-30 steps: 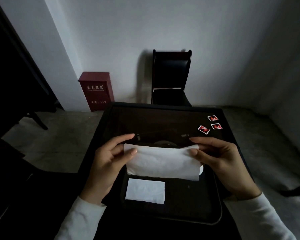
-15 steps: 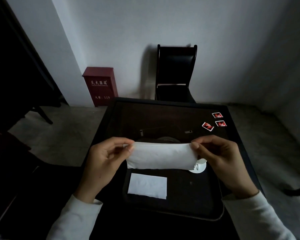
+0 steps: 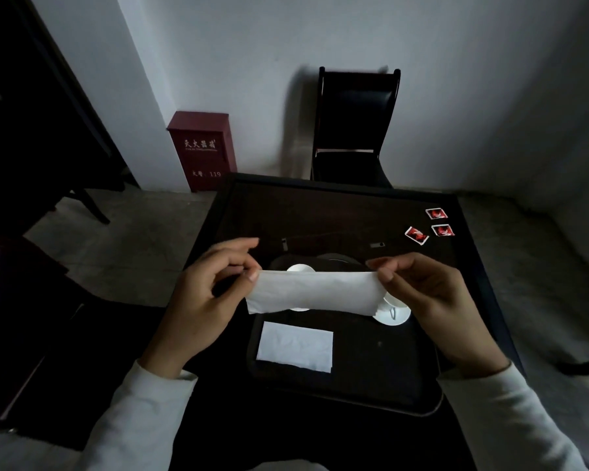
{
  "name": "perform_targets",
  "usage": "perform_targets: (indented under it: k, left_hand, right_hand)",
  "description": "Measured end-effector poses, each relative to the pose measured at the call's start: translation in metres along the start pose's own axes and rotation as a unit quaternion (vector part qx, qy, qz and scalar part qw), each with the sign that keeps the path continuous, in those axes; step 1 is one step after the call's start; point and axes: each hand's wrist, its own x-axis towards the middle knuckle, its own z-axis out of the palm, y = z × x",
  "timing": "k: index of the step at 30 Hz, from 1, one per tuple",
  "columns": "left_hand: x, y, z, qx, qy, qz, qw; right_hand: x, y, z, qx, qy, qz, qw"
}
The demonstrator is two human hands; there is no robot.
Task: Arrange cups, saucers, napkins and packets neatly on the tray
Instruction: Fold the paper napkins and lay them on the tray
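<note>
**Desk:** What are the hands doing?

**Photographer:** Above a dark tray, the left hand and right hand each pinch one end of a soft white paper napkin, stretched level between them into a long, slightly creased band. Thumb and forefinger of both hands are closed on the paper; the other fingers curl loosely.

**Desk:** And on the tray?

**Photographer:** A second napkin, folded into a flat rectangle, lies at about 8 o'clock on the tray's matte, round-cornered surface. Behind the held napkin, at 11 o'clock, the rim of a glossy white cup peeks out. At 2 o'clock sits another white cup on a round saucer, partly hidden by the right hand's end of the napkin; in the dim light I can't make out its shape fully.

**Desk:** Packets?

**Photographer:** Three small square packets, red with white edges, lie off the tray on the dark, glossy table, at 2 o'clock, well apart from the hands.

**Desk:** Background?

**Photographer:** A black padded chair at 12 o'clock against a plain pale wall, and a red metal box at 11.
</note>
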Motion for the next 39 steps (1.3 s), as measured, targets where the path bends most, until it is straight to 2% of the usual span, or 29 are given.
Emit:
perform_targets:
  k: [3, 7, 11, 15, 19, 22, 25, 33, 39]
  left_hand:
    - [-0.002, -0.005, 0.001, -0.038, -0.027, -0.038, 0.998]
    - [-0.003, -0.019, 0.006, -0.053, -0.004, -0.076, 0.996]
    - [-0.003, -0.043, 0.016, -0.112, 0.029, -0.153, 0.981]
    - [-0.006, -0.066, 0.030, -0.209, 0.045, -0.260, 0.942]
    - [-0.016, -0.093, 0.041, -0.296, 0.013, -0.347, 0.890]
    - [-0.022, -0.116, 0.048, -0.278, 0.023, -0.385, 0.880]
    - [-0.028, -0.139, 0.054, -0.234, 0.036, -0.411, 0.880]
    - [-0.035, -0.181, 0.078, -0.149, 0.045, -0.431, 0.889]
    - [-0.030, -0.203, 0.090, -0.083, -0.024, -0.434, 0.897]
  right_hand:
    - [0.000, 0.005, 0.008, 0.048, 0.002, 0.020, 0.999]
    - [0.002, 0.017, 0.021, 0.122, 0.015, 0.098, 0.988]
    - [0.002, 0.036, 0.027, 0.108, 0.028, 0.162, 0.981]
    - [0.004, 0.066, 0.034, 0.100, 0.055, 0.207, 0.972]
    - [0.002, 0.104, 0.040, 0.134, 0.059, 0.269, 0.952]
    - [-0.002, 0.134, 0.043, 0.116, 0.052, 0.309, 0.943]
    - [-0.005, 0.163, 0.048, 0.111, 0.082, 0.345, 0.928]
    - [-0.011, 0.217, 0.060, 0.100, 0.116, 0.412, 0.898]
    - [-0.001, 0.236, 0.061, 0.087, 0.103, 0.449, 0.883]
